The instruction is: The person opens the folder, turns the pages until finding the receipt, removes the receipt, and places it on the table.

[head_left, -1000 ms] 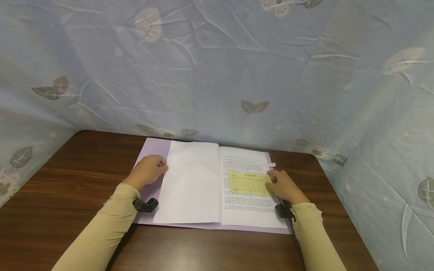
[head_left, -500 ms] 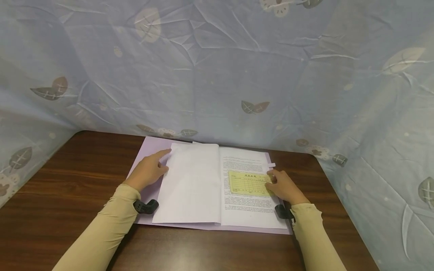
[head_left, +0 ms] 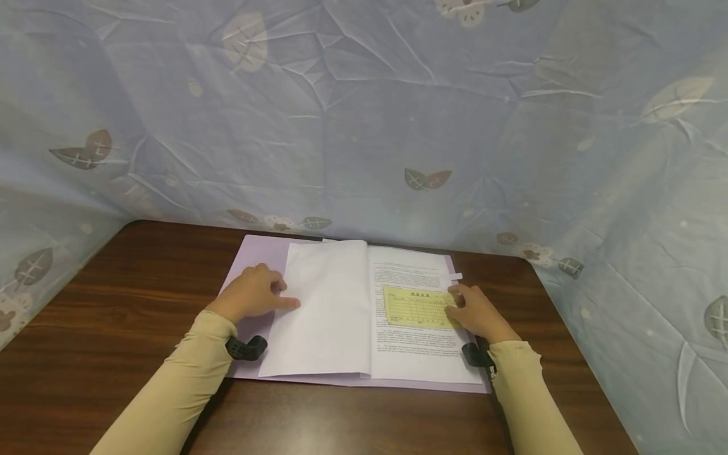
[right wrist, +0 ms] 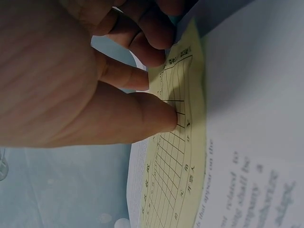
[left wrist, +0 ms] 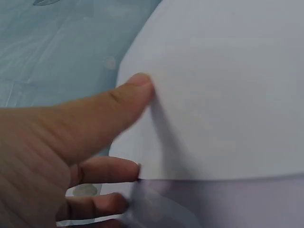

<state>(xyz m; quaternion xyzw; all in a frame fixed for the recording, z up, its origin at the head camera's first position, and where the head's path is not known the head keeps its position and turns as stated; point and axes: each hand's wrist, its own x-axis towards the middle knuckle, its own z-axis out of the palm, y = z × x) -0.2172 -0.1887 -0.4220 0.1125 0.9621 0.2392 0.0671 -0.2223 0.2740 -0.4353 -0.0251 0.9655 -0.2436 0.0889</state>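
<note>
A purple folder (head_left: 263, 253) lies spread on the table under a stack of paper. Its left side bears a blank white sheet (head_left: 324, 309). On the right, a yellow printed form slip (head_left: 418, 308) lies on a printed page (head_left: 418, 354). My left hand (head_left: 256, 294) is at the blank sheet's left edge; in the left wrist view its thumb (left wrist: 118, 102) is straight out over the paper and the other fingers are near the edge. My right hand (head_left: 478, 309) holds the slip's right end, its thumb (right wrist: 147, 116) laid on the ruled grid.
A small white tab (head_left: 455, 277) sticks out past the page's right edge. Behind the dark wooden table (head_left: 142, 303) hangs a pale blue patterned cloth (head_left: 364, 126), which also closes off both sides. Black wrist cameras (head_left: 246, 347) are strapped to both wrists.
My left index finger reached out toward the sheet's upper left corner, then drew back; the thumb now extends over the sheet. The sheet's left edge shifted slightly. The right hand and slip stayed still.
</note>
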